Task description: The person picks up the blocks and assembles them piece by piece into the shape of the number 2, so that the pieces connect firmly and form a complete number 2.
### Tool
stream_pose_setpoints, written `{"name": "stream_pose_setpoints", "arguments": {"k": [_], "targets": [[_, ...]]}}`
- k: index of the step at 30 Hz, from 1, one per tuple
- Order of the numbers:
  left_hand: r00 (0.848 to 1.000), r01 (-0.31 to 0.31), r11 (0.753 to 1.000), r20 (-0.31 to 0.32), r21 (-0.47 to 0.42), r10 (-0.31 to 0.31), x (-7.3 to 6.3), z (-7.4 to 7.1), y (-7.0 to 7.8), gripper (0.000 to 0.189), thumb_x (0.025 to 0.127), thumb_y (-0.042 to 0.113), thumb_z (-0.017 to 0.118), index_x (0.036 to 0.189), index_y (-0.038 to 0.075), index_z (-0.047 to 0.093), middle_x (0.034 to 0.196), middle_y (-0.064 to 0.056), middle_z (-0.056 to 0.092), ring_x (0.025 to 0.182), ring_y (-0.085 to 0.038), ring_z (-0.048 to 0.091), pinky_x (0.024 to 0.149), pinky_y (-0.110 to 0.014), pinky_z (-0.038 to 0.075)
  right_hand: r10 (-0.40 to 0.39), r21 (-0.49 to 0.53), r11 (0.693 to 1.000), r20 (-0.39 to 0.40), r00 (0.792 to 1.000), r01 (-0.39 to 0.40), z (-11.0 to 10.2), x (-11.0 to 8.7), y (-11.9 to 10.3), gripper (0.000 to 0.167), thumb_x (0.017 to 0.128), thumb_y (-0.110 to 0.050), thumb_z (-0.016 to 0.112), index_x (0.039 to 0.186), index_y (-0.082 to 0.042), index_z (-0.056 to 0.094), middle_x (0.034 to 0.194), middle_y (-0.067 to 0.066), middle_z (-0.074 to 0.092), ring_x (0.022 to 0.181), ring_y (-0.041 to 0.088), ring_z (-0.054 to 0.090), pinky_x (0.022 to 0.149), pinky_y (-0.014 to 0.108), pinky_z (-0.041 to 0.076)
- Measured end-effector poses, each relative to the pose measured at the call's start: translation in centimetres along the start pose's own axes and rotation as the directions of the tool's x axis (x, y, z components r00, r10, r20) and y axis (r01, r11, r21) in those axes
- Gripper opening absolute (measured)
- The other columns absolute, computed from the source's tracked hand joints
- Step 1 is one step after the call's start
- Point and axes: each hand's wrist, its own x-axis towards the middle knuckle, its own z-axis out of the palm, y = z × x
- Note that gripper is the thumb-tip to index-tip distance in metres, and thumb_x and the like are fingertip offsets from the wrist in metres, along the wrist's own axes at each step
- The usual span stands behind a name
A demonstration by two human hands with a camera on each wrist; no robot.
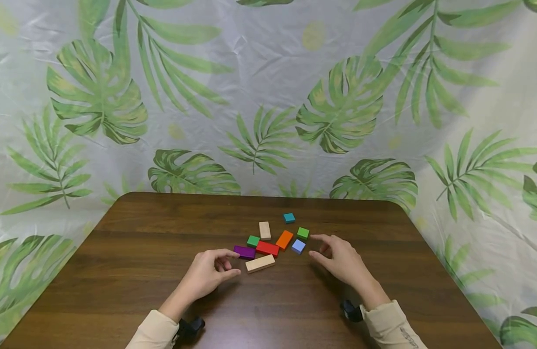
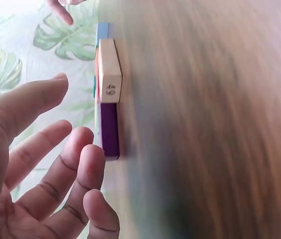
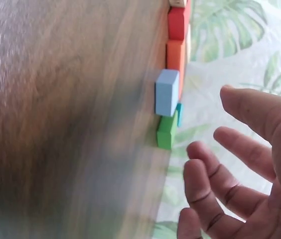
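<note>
Several coloured wooden blocks lie grouped on the table. Nearest my left hand (image 1: 207, 274) are a purple block (image 1: 244, 252) and a plain wood block (image 1: 260, 263), which shows a number on its end in the left wrist view. That hand's fingers are loosely bent with nothing between them. My right hand (image 1: 341, 259) is relaxed too, just right of a light blue block (image 1: 298, 246) and a light green block (image 1: 303, 233). Between the hands lie a red block (image 1: 267, 248), an orange block (image 1: 284, 240) and a dark green block (image 1: 252, 241).
Farther back are a second plain wood block (image 1: 265, 230) and a teal block (image 1: 288, 218). The dark brown table (image 1: 133, 257) has its back edge against a leaf-patterned cloth (image 1: 268, 87). Black wrist cameras sit below both hands.
</note>
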Motion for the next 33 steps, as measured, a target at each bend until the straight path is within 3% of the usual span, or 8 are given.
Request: {"name": "stream_pose_setpoints", "arguments": {"k": [5,11,33], "targets": [[1.0,0.016,0.999,0.025,-0.046,-0.015,0.3,0.5,-0.1,0.029,0.086,0.016,0.091,0.113,0.011,0.081,0.077,0.005,0.068,0.065,-0.006,0.059,0.058,-0.022,0.047,0.023,0.101,0.995,0.02,1.0,-0.025,0.7,0.6,-0.2,0.039,0.1,-0.027,0.078,0.135,-0.013,0.072,0.079,-0.004,0.062,0.066,0.01,0.054,0.059,0.025,0.043],[0.998,0.03,0.997,0.05,-0.068,-0.026,0.6,1.1,-0.4,0.029,0.084,0.015,0.092,0.111,0.011,0.082,0.075,0.004,0.067,0.061,-0.007,0.056,0.055,-0.022,0.044,0.037,0.184,0.982,0.051,0.998,-0.046,1.3,1.3,-0.4,0.036,0.099,-0.024,0.079,0.131,-0.008,0.074,0.075,-0.002,0.061,0.063,0.012,0.05,0.058,0.024,0.04],[0.998,0.053,0.998,0.028,-0.021,-0.052,1.1,2.3,0.0,0.03,0.079,0.015,0.095,0.106,0.014,0.082,0.067,0.007,0.063,0.057,-0.005,0.05,0.055,-0.023,0.039,0.052,0.253,0.965,0.094,0.994,-0.074,2.9,2.8,-0.6,0.032,0.098,-0.023,0.08,0.126,-0.008,0.076,0.071,-0.002,0.058,0.057,0.011,0.048,0.053,0.024,0.038]]}}
